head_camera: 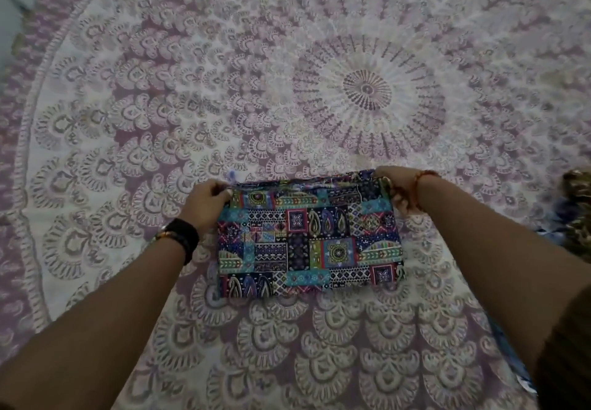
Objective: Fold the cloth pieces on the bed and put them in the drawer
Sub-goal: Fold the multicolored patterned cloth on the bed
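Cloth (pixel 308 237) with a patchwork print in blue, teal and red was the thing I followed at this moment. It lay folded into a wide rectangle on the bed cover (pixel 367 90), in the lower middle of my view, its long sides running left to right. The bed cover was pale with a round lilac pattern of feathers, and its centre was above the cloth, a little to the right.

At the far left, my left forearm came up from the lower corner. It carried a dark wristband (pixel 182 237) with a small golden part on it. My left hand (pixel 208 202) was at the upper left corner of the cloth, and its fingers were curled around this corner and pinched it. A small pale tassel seemed to stick out just above the fingers, but it was blurred.

The far edge of the cloth was stretched between both hands and looked a little raised, while the near edge rested flat on the bed cover.

On the right, my right hand (pixel 391 182) gripped the upper right corner of the cloth, fingers bent over the edge. An orange thread bracelet (pixel 422 186) was on this wrist. At the right border I saw another bundle of fabric (pixel 575 218), brownish and blue, apart from the folded cloth; I could not tell its shape.
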